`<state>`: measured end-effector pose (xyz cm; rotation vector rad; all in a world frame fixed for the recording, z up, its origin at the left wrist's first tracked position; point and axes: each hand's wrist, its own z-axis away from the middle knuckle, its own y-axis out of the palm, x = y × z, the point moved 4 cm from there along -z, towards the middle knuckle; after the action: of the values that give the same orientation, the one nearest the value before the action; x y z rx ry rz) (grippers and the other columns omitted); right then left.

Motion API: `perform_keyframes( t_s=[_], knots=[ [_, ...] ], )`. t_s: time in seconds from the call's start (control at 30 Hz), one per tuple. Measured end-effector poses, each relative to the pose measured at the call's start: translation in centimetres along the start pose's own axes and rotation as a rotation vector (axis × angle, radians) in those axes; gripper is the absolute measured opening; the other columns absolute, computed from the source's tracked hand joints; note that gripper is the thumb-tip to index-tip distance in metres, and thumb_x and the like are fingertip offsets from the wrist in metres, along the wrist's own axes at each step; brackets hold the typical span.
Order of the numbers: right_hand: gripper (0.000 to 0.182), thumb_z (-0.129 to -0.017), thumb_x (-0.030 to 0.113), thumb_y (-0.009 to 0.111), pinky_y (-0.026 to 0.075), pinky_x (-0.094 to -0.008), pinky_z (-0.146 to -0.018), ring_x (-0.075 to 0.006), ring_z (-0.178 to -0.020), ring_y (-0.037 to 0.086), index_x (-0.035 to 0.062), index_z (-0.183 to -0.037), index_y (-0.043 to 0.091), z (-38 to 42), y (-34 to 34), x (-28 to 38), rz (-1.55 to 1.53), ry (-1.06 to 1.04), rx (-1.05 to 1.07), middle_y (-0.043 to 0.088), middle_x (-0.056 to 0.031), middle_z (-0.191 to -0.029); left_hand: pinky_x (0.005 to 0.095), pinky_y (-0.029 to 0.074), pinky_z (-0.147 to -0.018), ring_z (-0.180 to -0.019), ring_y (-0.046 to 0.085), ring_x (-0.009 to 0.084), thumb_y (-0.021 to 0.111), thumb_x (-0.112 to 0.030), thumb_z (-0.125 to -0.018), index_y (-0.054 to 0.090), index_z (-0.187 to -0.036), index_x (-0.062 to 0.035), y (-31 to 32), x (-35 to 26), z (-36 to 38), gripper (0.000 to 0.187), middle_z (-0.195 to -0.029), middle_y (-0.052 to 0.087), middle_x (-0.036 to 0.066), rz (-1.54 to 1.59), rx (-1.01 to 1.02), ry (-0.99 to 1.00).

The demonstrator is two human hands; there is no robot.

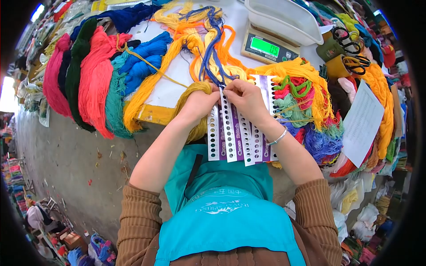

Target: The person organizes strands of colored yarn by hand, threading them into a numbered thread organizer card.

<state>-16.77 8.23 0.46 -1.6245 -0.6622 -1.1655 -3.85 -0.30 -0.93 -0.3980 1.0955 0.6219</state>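
Note:
Several white and purple punched cards (pixel 228 133) hang side by side over the table's front edge. My left hand (pixel 202 101) is closed at the top of the cards, with an olive-gold skein (pixel 195 131) looped around it. Just to its right, my right hand (pixel 243 96) pinches at the upper end of a card, where dark blue thread (pixel 211 48) meets it. Whatever lies between the fingertips is too small to make out. Yellow and orange threads (pixel 191 42) spread over the table behind both hands.
A scale (pixel 270 48) with a white tray (pixel 286 22) stands at the back right. Skeins in pink (pixel 95 80), green and blue drape over the left edge. Scissors (pixel 355 64) in holders and a paper sheet (pixel 363 124) are at the right.

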Motion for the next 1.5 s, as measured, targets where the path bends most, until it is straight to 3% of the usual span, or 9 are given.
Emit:
perform_keyframes(
  t_s=[0.43, 0.53, 0.63, 0.83, 1.0, 1.17, 1.23, 1.4, 1.5],
  knots=[
    [0.029, -0.082, 0.028, 0.072, 0.049, -0.0369, -0.061, -0.0265, -0.069, 0.066, 0.0046, -0.097, 0.064, -0.5, 0.0, 1.1, 0.310, 0.092, 0.066, 0.066, -0.0105, -0.073, 0.0199, 0.029, -0.044, -0.047, 0.037, 0.0042, 0.057, -0.022, -0.093, 0.061, -0.096, -0.0044, -1.1, -0.6, 2.2, 0.018, -0.068, 0.055, -0.003, 0.164, 0.013, 0.091],
    [0.033, -0.085, 0.033, 0.071, 0.050, -0.0351, -0.063, -0.0249, -0.071, 0.067, 0.0043, -0.099, 0.063, -0.8, -0.1, 0.5, 0.338, 0.117, 0.071, 0.068, -0.0116, -0.077, 0.0224, 0.026, -0.044, -0.047, 0.038, 0.0046, 0.054, -0.027, -0.096, 0.063, -0.087, -0.0081, -0.3, 0.1, 2.2, 0.023, -0.067, 0.056, -0.001, 0.347, 0.339, -0.074],
    [0.043, -0.089, 0.041, 0.070, 0.051, -0.0299, -0.067, -0.0171, -0.073, 0.065, 0.0008, -0.103, 0.061, -1.2, -0.2, -0.6, -0.042, 0.190, 0.104, 0.069, -0.0101, -0.081, 0.0221, 0.024, -0.044, -0.046, 0.033, 0.0055, 0.054, -0.025, -0.096, 0.062, -0.092, -0.0050, -0.6, 0.6, 0.9, 0.023, -0.064, 0.052, -0.002, 0.177, 0.100, -0.087],
    [0.028, -0.092, 0.024, 0.068, 0.033, -0.0186, -0.052, -0.0021, -0.055, 0.044, 0.0025, -0.105, 0.056, -1.0, -0.6, 0.3, -0.281, 0.239, 0.221, 0.053, 0.0055, -0.063, 0.0276, 0.048, -0.064, -0.072, 0.062, 0.0117, 0.060, -0.028, -0.094, 0.065, -0.096, -0.0033, 0.4, -2.5, 0.3, 0.025, -0.079, 0.066, 0.002, -0.587, 0.072, 0.365],
    [0.033, -0.094, 0.032, 0.060, 0.045, -0.0250, -0.057, -0.0098, -0.060, 0.056, 0.0023, -0.108, 0.056, -1.2, -0.5, -0.9, -0.172, 0.237, 0.213, 0.061, -0.0037, -0.067, 0.0194, 0.018, -0.037, -0.041, 0.023, 0.0022, 0.057, -0.023, -0.093, 0.050, -0.075, -0.0155, -2.9, -1.3, -0.4, 0.021, -0.056, 0.032, -0.009, 0.637, 0.380, -0.152],
    [0.032, -0.090, 0.025, 0.062, 0.049, -0.0328, -0.065, -0.0179, -0.066, 0.063, 0.0025, -0.111, 0.054, -0.8, -0.6, 0.2, 0.024, 0.241, 0.233, 0.065, -0.0092, -0.072, 0.0208, 0.018, -0.034, -0.039, 0.024, 0.0033, 0.052, -0.016, -0.094, 0.044, -0.068, -0.0144, -17.4, -4.6, -0.6, 0.027, -0.054, 0.028, -0.008, 0.809, -0.113, 0.017],
    [0.033, -0.087, 0.022, 0.062, 0.050, -0.0344, -0.067, -0.0221, -0.068, 0.065, 0.0024, -0.113, 0.055, -1.0, -0.5, 0.0, 0.083, 0.237, 0.221, 0.066, -0.0115, -0.073, 0.0208, 0.025, -0.037, -0.042, 0.029, 0.0042, 0.054, -0.017, -0.095, 0.054, -0.078, -0.0089, -27.1, -5.1, -2.4, 0.019, -0.059, 0.035, -0.006, 0.974, 0.148, 0.236],
    [0.033, -0.087, 0.022, 0.064, 0.048, -0.0338, -0.065, -0.0202, -0.065, 0.063, 0.0030, -0.113, 0.057, -0.9, -0.4, -0.2, 0.162, 0.169, 0.189, 0.065, -0.0092, -0.071, 0.0270, 0.047, -0.073, -0.085, 0.060, 0.0157, 0.058, -0.028, -0.097, 0.060, -0.115, -0.0069, -24.1, -7.6, 1.0, 0.028, -0.109, 0.066, 0.008, 0.442, -0.701, 0.299],
    [0.032, -0.087, 0.021, 0.066, 0.047, -0.0314, -0.062, -0.0164, -0.063, 0.060, 0.0037, -0.113, 0.057, -0.5, -0.4, 0.1, 0.095, 0.156, 0.164, 0.063, -0.0069, -0.068, 0.0390, 0.046, -0.091, -0.115, 0.057, 0.0219, 0.058, -0.031, -0.097, 0.057, -0.125, -0.0027, -15.5, -6.1, 2.1, 0.040, -0.123, 0.062, 0.010, 0.544, -0.210, 0.340]
  ],
)
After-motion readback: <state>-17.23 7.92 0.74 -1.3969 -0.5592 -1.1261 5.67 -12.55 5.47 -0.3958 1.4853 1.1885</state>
